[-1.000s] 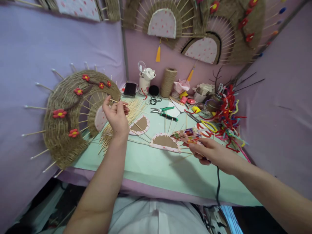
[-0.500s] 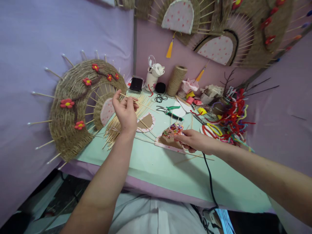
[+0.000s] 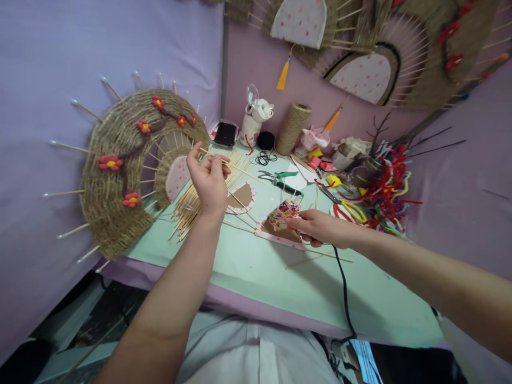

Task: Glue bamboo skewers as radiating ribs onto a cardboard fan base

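Note:
My left hand [image 3: 210,181] is raised over the left part of the table, pinching a thin bamboo stick [image 3: 250,172] that slants down to the right. In my right hand [image 3: 322,226] is a glue gun [image 3: 284,213] with a bright, patterned covering and a black cord [image 3: 343,288]. It is held above a half-round cardboard piece [image 3: 280,242] edged in pink-dotted cloth, with sticks spreading out from it. The gun hides part of this piece and its own nozzle. A second cloth-edged cardboard piece [image 3: 242,197] lies just behind, between my hands.
A pile of bamboo sticks [image 3: 186,213] lies under my left forearm. Green-handled pruning shears [image 3: 282,178] and yellow-handled scissors [image 3: 352,210] lie farther back. A twine-woven arch [image 3: 116,128] leans at left. A twine spool [image 3: 294,128] and coloured pipe cleaners [image 3: 394,192] stand along the back and right.
The whole view has shifted slightly. Both hands keep nearly the same pose, with the stick and the glue gun still held.

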The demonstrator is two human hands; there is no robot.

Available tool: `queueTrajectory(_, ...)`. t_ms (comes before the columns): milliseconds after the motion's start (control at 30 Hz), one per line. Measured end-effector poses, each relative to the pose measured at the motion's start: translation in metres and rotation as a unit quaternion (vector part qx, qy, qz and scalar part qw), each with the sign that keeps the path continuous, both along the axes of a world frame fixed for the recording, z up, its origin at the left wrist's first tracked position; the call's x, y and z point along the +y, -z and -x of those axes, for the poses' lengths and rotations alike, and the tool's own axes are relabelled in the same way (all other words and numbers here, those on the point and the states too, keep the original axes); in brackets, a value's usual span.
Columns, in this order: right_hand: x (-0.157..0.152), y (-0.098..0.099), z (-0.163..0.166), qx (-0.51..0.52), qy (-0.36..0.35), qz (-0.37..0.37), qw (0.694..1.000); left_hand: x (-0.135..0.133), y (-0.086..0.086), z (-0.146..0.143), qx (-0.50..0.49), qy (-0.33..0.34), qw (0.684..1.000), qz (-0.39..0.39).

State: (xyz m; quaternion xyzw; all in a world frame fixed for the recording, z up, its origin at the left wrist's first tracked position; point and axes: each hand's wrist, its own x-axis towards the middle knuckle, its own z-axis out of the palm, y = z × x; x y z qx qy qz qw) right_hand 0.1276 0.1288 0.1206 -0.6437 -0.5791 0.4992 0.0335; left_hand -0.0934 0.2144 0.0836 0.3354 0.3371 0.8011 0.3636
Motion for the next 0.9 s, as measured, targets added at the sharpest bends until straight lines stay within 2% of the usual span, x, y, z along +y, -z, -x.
queueTrajectory(100, -0.0001, 0.0007, 0.0006, -0.012, -0.002, 0.000, 1.000, 0.0007, 0.0012, 0.0002, -0.005, 0.002, 1.000, -0.015)
queueTrajectory(667, 0.0013, -0.0007, 0.0008, -0.044, -0.020, -0.008, 0.999, 0.0003, 0.0004, 0.0004, -0.001, 0.000, 1.000, 0.011)
queueTrajectory(900, 0.0018, -0.0027, 0.0026, -0.028, -0.008, -0.002, 1.000, 0.0008, 0.0009, 0.0009, -0.007, 0.005, 1.000, -0.003)
